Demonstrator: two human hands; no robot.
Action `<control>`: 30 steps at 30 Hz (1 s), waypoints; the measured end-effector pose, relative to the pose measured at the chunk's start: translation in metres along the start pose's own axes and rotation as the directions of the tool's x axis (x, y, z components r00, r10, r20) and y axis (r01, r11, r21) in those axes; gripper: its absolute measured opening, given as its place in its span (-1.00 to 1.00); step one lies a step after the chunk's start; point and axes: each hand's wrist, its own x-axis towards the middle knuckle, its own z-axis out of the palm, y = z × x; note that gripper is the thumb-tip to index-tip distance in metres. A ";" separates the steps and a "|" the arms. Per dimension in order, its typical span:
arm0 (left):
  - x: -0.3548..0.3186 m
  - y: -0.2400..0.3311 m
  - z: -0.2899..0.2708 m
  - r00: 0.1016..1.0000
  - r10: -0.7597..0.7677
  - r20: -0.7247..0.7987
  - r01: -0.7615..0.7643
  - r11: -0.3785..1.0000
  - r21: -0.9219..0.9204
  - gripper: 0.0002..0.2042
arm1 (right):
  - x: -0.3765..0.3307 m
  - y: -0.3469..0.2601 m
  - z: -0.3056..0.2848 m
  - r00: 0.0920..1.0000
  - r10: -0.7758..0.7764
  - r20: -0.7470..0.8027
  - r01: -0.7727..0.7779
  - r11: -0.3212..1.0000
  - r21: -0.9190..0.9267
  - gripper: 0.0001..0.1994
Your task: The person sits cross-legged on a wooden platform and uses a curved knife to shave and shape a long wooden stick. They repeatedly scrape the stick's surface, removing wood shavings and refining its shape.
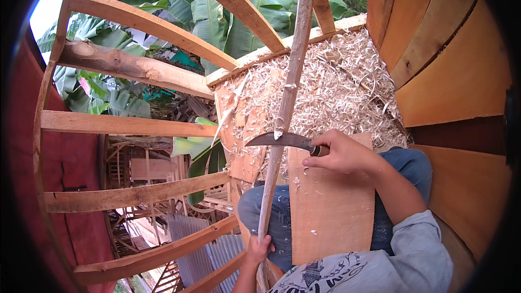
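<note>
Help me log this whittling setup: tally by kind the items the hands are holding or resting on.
Long sticks, gripped by the left hand: 1
Curved knives, in the right hand: 1
Flat boards on the lap: 1
Total: 3

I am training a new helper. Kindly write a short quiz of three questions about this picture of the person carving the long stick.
1. True or false: the right hand holds a curved knife with its blade against the long stick.
2. Which part of the stick does the left hand grip? A. upper tip B. middle C. lower end
3. Fill in: a flat wooden ____ lies across the person's lap, and wood shavings cover the floor beyond it.

Key: 1 true; 2 C; 3 board
</note>
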 end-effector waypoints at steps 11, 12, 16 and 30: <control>0.005 0.001 -0.002 0.999 0.012 0.043 -0.011 1.000 -0.017 -0.53 | 0.000 -0.003 -0.009 1.000 -0.020 -0.016 0.020 0.999 -0.051 -0.70; 0.003 0.002 -0.001 0.999 -0.014 0.039 0.015 1.000 -0.022 -0.53 | -0.002 -0.002 -0.005 1.000 -0.013 -0.016 0.013 1.000 -0.015 -0.71; 0.003 0.002 -0.001 0.997 -0.059 0.053 0.061 0.997 -0.044 -0.54 | 0.000 0.005 0.009 0.993 -0.077 -0.085 0.074 0.997 -0.032 -0.71; 0.003 -0.004 0.001 0.998 -0.063 0.012 0.064 0.997 -0.042 -0.60 | -0.011 0.005 0.018 0.939 -0.068 0.337 0.149 0.964 -0.221 -0.69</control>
